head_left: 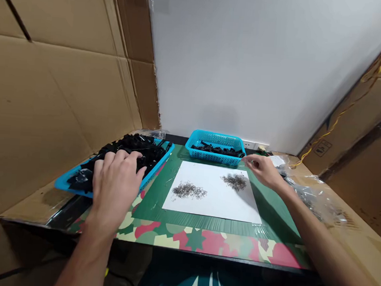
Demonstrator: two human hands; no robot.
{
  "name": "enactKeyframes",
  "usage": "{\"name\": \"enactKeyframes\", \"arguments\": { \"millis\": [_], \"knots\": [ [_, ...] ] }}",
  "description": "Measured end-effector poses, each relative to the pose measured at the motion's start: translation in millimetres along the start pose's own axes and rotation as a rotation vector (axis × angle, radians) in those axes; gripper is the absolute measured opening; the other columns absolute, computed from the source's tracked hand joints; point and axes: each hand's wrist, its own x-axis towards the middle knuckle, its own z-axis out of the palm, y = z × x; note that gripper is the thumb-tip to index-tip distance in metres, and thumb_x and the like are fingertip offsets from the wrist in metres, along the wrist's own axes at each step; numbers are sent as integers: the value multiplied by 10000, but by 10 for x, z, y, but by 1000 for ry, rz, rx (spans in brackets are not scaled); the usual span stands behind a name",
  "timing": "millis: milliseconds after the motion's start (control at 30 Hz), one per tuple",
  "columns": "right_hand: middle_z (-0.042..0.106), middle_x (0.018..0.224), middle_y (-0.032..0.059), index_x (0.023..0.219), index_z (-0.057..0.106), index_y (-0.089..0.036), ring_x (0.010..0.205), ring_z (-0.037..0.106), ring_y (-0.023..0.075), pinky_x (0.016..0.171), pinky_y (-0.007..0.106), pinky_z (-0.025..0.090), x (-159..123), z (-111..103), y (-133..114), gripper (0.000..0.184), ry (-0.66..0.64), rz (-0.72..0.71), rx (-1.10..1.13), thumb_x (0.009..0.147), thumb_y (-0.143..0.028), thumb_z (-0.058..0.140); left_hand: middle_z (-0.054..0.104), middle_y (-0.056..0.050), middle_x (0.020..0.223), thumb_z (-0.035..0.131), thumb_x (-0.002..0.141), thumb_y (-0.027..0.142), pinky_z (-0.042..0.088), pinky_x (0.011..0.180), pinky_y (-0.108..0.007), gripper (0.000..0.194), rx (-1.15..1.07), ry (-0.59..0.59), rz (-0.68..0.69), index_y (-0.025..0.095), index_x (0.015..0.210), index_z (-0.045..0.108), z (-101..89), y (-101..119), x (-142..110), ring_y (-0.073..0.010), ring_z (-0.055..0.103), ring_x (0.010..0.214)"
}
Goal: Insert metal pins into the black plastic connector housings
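Observation:
My left hand point(116, 176) lies over the heap of black pieces point(139, 149) in the near blue basket point(157, 169). Its thumb is apart from the fingers, and the fingertips dip out of sight among the pieces. At the right corner of the far blue basket point(215, 138), my right hand point(262, 168) has thumb and fingers closed in a pinch. What they hold, if anything, is too small to make out. More black strip-like pieces point(215, 149) lie in that far basket. Between the hands, a white sheet point(208, 204) carries two piles of tiny metal parts, a left pile point(188, 190) and a right pile point(235, 182).
Green covering with a patterned front border point(208, 242) lies on the table. Clear plastic bags point(319, 201) sit at the right. Cardboard walls stand at the left point(65, 83) and right point(363, 149). Twisted yellow-brown wires point(357, 97) hang at the right, and a power socket point(250, 145) is behind.

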Motion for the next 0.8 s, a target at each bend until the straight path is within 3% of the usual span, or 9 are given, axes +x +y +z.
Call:
{"name": "enactKeyframes", "arguments": {
  "millis": [133,267,400,533,633,733,800],
  "knots": [
    [662,654,42,847,796,-158,566,486,159,545,291,324,-144,-92,185,377,-262,57,61,966,-451,590,767,-160,986,516,990,308,383,806,-449,313,53,-166,2,148,1167,718,113,-202,66,-390,648,983],
    [613,638,24,818,795,-149,589,487,154,569,288,336,-187,-25,364,335,-259,131,96,911,-434,643,796,-161,962,507,985,325,378,799,-444,320,-3,-233,-17,146,1089,751,97,-272,98,-389,707,974],
    [672,778,49,856,811,-153,715,577,185,675,303,426,-176,105,475,319,-202,171,134,880,-437,666,775,-162,936,401,1034,417,410,805,-459,436,-37,-120,-70,144,1098,734,35,-257,126,-374,708,893],
    [677,799,52,866,818,-157,750,591,195,715,314,447,-173,177,508,305,-174,190,159,865,-433,689,708,-33,793,461,1015,530,455,735,-421,399,-300,121,-280,243,1099,725,81,-279,98,-305,703,827],
    [656,777,33,904,830,-169,708,560,176,689,300,429,-172,203,503,291,-149,204,157,864,-422,692,738,-4,979,515,1007,544,475,774,-460,399,-540,274,-332,257,1222,690,91,-258,26,-337,717,1013],
    [663,768,27,890,825,-175,716,565,176,692,290,429,-167,232,500,266,-127,228,153,844,-408,707,705,-68,1274,504,1030,533,472,775,-531,475,-716,337,-353,218,1371,604,12,-146,-42,-392,680,1147],
    [685,778,37,849,811,-169,749,588,187,706,289,438,-162,246,502,251,-128,236,163,833,-398,710,677,-73,1307,467,1057,516,480,801,-549,456,-828,379,-349,231,1403,554,-64,-24,-70,-359,686,1119]
  ]
}}
